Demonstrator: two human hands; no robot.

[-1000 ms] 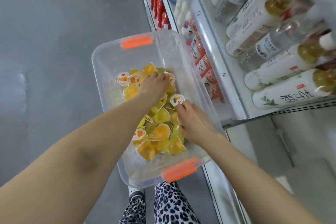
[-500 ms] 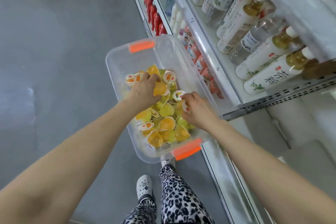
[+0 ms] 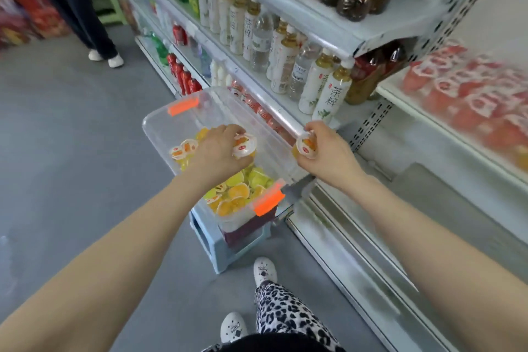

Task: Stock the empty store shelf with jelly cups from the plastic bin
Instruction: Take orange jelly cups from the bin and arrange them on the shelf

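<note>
A clear plastic bin (image 3: 160, 130) with orange latches sits on a pale blue stool (image 3: 217, 248) and holds several yellow and orange jelly cups (image 3: 240, 190). My left hand (image 3: 220, 151) is above the bin, closed on jelly cups (image 3: 244, 147) with white lids. My right hand (image 3: 328, 148) is lifted past the bin's right rim, holding a jelly cup (image 3: 305, 147). An empty white shelf (image 3: 428, 186) lies low on the right. Above it, a shelf holds blurred red jelly cups (image 3: 463, 91).
Drink bottles (image 3: 285, 48) fill the shelves behind the bin. Red cans (image 3: 183, 77) stand on a lower shelf. Another person's legs (image 3: 85, 8) stand at the far left on the grey floor. My own shoes (image 3: 264, 271) are below the stool.
Both hands have risen out of the bin with jelly cups. The right hand has moved right, toward the shelves. The view has tilted up, showing more shelves.
</note>
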